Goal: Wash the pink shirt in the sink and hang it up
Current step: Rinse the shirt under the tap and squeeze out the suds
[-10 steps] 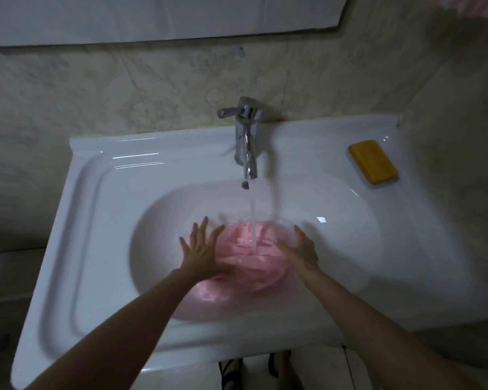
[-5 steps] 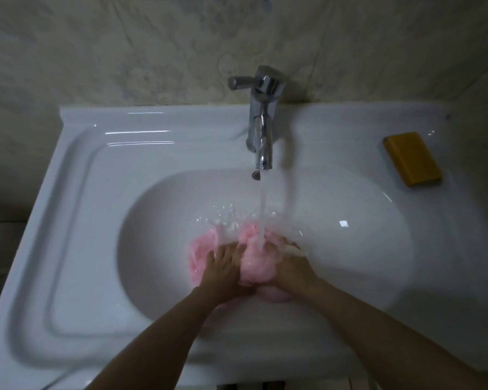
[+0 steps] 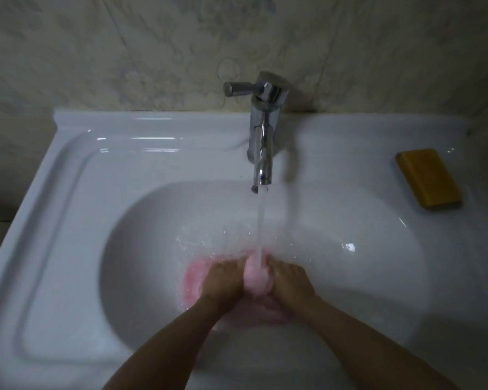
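The pink shirt lies bunched and wet in the bowl of the white sink. A bunch of it stands up between my hands, right under the running water. My left hand grips the shirt from the left, fingers curled into the cloth. My right hand grips it from the right. More pink cloth spreads out to the left of my left hand and beneath both wrists. The chrome tap pours a steady stream onto the bunch. Water splashes around it.
A yellow-brown bar of soap lies on the sink's right ledge. The sink's left side has a flat recessed ledge. A marbled tile wall rises behind the tap.
My hands went from spread flat on the shirt to gripping a bunch of it between them under the stream. The camera has moved closer and lower.
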